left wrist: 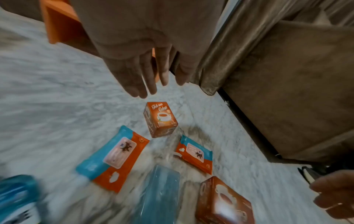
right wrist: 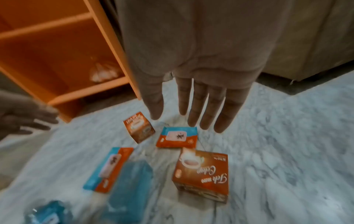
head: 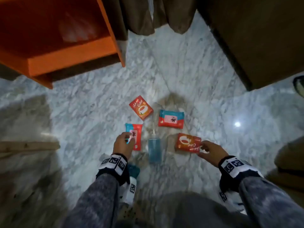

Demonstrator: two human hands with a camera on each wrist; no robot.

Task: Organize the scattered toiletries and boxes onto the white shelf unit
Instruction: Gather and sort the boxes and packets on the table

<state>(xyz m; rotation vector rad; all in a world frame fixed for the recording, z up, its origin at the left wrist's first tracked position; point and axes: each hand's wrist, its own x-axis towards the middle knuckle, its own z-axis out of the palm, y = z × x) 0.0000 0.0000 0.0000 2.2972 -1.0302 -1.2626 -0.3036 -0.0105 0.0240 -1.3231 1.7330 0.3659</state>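
Note:
Several items lie on the marble floor [head: 205, 89]. My left hand [head: 125, 142] hovers with straight fingers [left wrist: 151, 78] over a blue-and-orange wipes pack [head: 137, 137] [left wrist: 113, 159]. My right hand [head: 208, 148], fingers [right wrist: 191, 109] spread and holding nothing, is at the near edge of an orange tea box [head: 187, 142] [right wrist: 203, 174]. Between the two lies a blue bottle [head: 154, 150] [left wrist: 159, 194]. Farther off are a second tea box [head: 141, 107] [left wrist: 160, 119] and a second wipes pack [head: 171, 119] [right wrist: 178, 137]. The shelf unit [head: 69, 61] [right wrist: 57, 60] looks orange in this light and stands at the far left.
Brown curtains [head: 156, 14] hang at the back and a brown furniture side [head: 255, 38] runs along the right. A wooden board [head: 28, 146] lies at the left. A blurred teal-topped object [left wrist: 17, 197] sits under my left wrist. A plastic bag [right wrist: 103, 72] is in a lower shelf compartment.

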